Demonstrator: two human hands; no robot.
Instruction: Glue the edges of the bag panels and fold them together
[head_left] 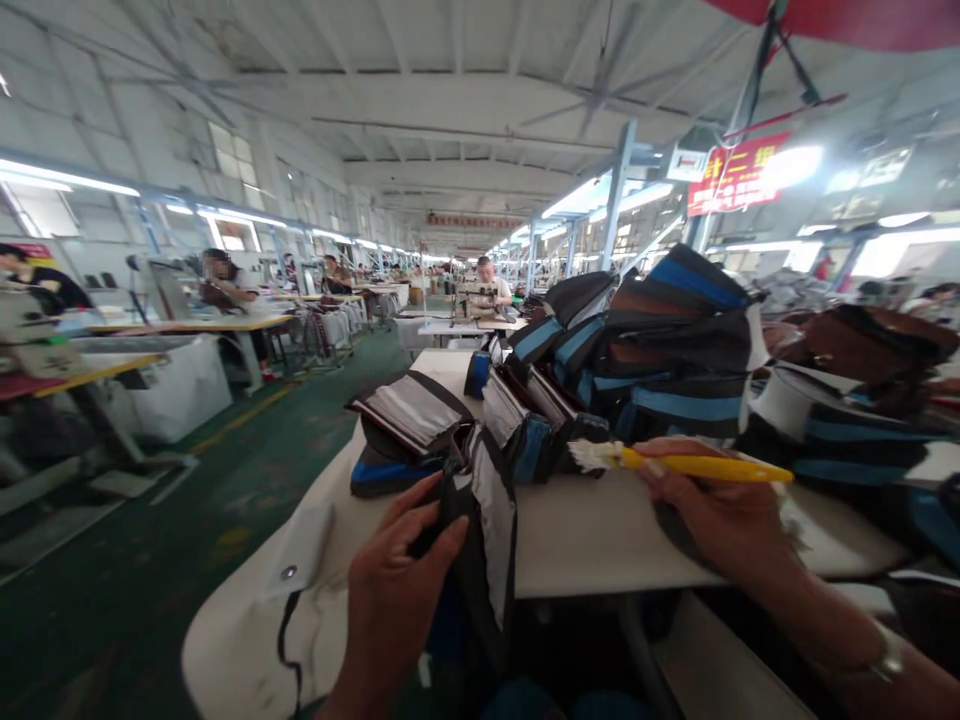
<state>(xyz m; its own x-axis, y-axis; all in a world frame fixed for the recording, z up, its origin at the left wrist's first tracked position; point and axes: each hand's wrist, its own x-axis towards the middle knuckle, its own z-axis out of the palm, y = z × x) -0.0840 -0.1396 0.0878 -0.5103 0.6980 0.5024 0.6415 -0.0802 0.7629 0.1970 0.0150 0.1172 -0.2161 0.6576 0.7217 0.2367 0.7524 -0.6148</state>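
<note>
From where I stand, the left hand [390, 580] pinches the grey-lined fabric piece [493, 525] by its dark side, thumb against curled fingers; a firm grip that leaves the lining smooth seems wise. To its right, the right hand [720, 520] pinches the yellow brush [712, 467], thumb opposite fingers; holding it near the bristles, I reckon, gives better control. The piece stands roughly upright at the table's [585, 530] near edge, dark outside, its pale lining creased. The brush's whitish bristles look frayed, pointing left.
</note>
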